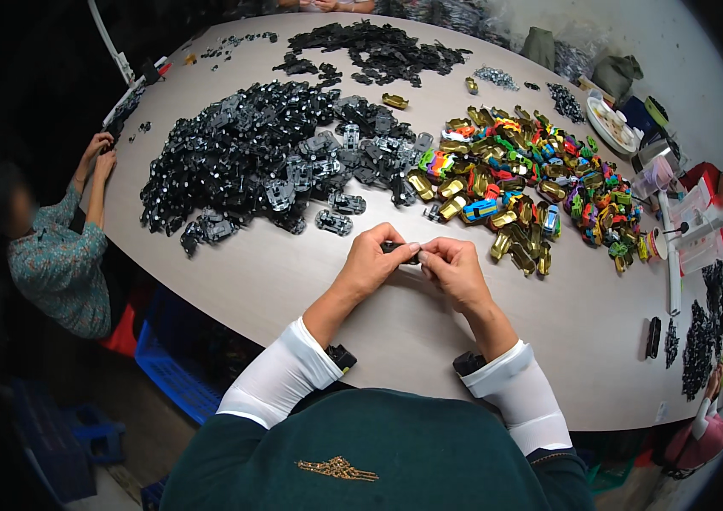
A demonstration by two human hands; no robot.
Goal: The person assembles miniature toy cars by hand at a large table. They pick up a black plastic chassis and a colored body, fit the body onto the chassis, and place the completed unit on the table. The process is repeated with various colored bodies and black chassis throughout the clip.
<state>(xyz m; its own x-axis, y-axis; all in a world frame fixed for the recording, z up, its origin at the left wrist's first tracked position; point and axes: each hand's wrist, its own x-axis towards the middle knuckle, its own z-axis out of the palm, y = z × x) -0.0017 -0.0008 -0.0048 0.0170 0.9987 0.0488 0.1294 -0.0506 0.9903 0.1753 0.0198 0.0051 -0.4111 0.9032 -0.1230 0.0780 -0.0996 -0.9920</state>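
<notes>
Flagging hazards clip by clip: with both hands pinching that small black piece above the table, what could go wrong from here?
1. The small black plastic part, pinched only at the fingertips of the left hand and right hand, might slip onto the pale round table.
2. The heap of black toy-car chassis touches the pile of coloured and gold toy-car bodies, so parts could get mixed.

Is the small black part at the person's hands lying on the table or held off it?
Held off it: the small black part is pinched between left hand and right hand, above the table.
</notes>
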